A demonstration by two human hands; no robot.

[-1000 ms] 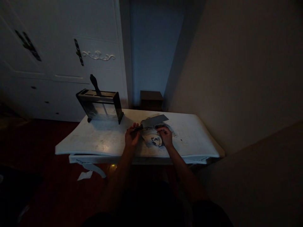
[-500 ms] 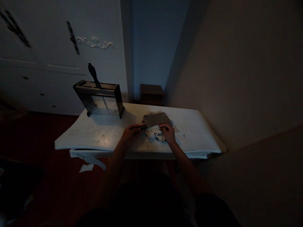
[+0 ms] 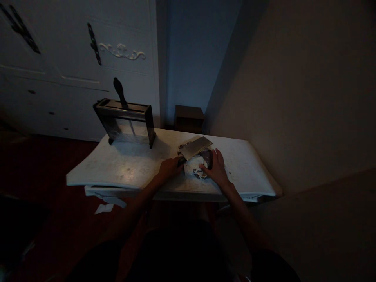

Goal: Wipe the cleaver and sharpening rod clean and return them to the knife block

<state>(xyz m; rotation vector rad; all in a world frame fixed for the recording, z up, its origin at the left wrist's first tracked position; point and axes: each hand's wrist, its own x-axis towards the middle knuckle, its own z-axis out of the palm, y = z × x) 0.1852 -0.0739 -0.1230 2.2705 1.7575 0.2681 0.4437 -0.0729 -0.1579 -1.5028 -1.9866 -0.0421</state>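
Observation:
My left hand [image 3: 170,168] is wrapped round the dark handle of a cleaver [image 3: 196,148]. Its broad grey blade points to the right and is tilted, with the far edge raised. Beneath and in front of the blade lies a crumpled white cloth with a dark pattern [image 3: 192,164] on the white table. My right hand [image 3: 216,168] grips the right side of this cloth, thumb on the near side and fingers at the far side. The blade partly covers the cloth, and the dim light hides fine detail.
A knife block [image 3: 126,107] with clear sides and one black-handled tool in it stands at the left of the white table [image 3: 135,168]. Behind are a white wardrobe [image 3: 123,23] and a small dark cabinet [image 3: 189,112]. A wall [image 3: 308,98] rises at the right. White paper [image 3: 104,208] lies on the floor.
The cleaver's blade has tilted, its right end turning up and away. My right hand has shifted right and spread from a pinch to a wider hold on the cloth.

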